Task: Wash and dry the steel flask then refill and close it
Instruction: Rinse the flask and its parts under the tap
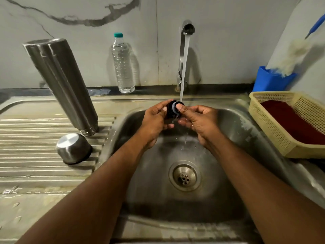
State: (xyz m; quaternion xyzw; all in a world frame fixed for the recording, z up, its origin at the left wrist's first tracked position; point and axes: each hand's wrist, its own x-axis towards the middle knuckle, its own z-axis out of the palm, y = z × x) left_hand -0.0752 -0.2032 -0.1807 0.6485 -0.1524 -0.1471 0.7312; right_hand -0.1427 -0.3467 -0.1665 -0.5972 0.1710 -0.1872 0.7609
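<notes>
The tall steel flask (pixel 61 85) stands upside down on the ribbed draining board, mouth downward. Its steel cup lid (pixel 73 148) sits inverted on the board in front of it. Over the sink bowl (pixel 242 131), my left hand (pixel 154 120) grips a small black stopper (pixel 172 109) with a blue-grey inner part. My right hand (pixel 197 120) holds the same stopper, thumb pressed on its top. Water from the tap (pixel 187 30) runs onto the stopper and splashes down between my hands.
A clear plastic water bottle (pixel 123 64) with a teal cap stands against the back wall. A cream plastic basket (pixel 274 124) holding a dark red cloth sits to the right of the sink. Behind it is a blue holder (pixel 270 81) with a brush.
</notes>
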